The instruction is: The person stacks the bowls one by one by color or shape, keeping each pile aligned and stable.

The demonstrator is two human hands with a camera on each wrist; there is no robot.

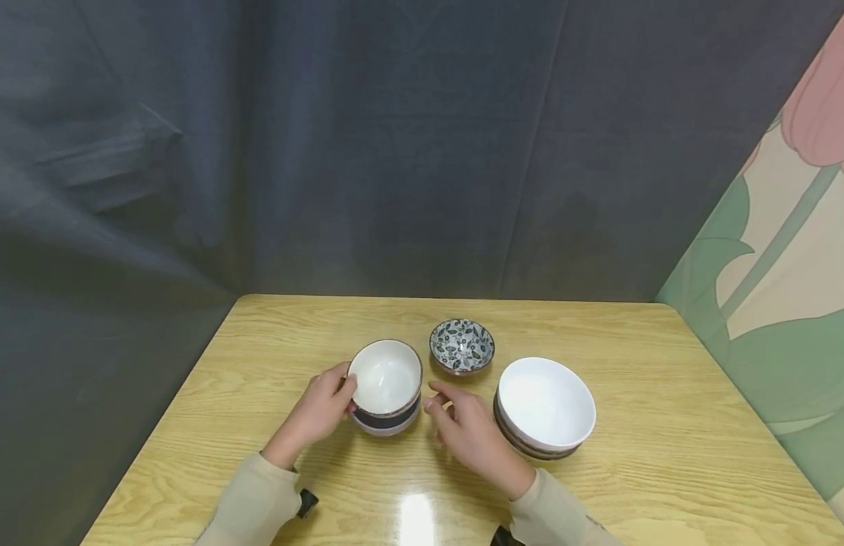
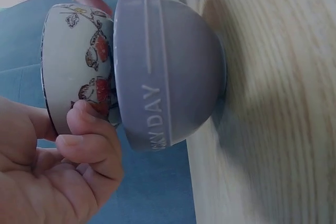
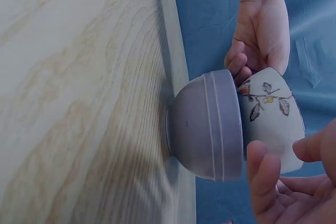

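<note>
A white bowl (image 1: 386,377) with a dark rim and red flowers and leaves painted outside sits tilted in the mouth of a lilac-grey bowl (image 2: 173,66). My left hand (image 1: 321,408) grips the white bowl at its left rim, thumb at the rim and fingers curled against the painted wall. On the other side, my right hand (image 1: 472,436) is held near the two bowls, its fingers loosely bent and a small gap from the rim in the head view. Raised lettering shows on the lilac-grey bowl, which stands on the wooden table (image 1: 312,334).
Behind the right hand is a small bowl (image 1: 461,346) with a dark leaf pattern inside. To the right, a larger white bowl (image 1: 547,402) is stacked on dark-sided ware (image 1: 541,453). A dark curtain (image 1: 408,152) hangs along the table's back edge.
</note>
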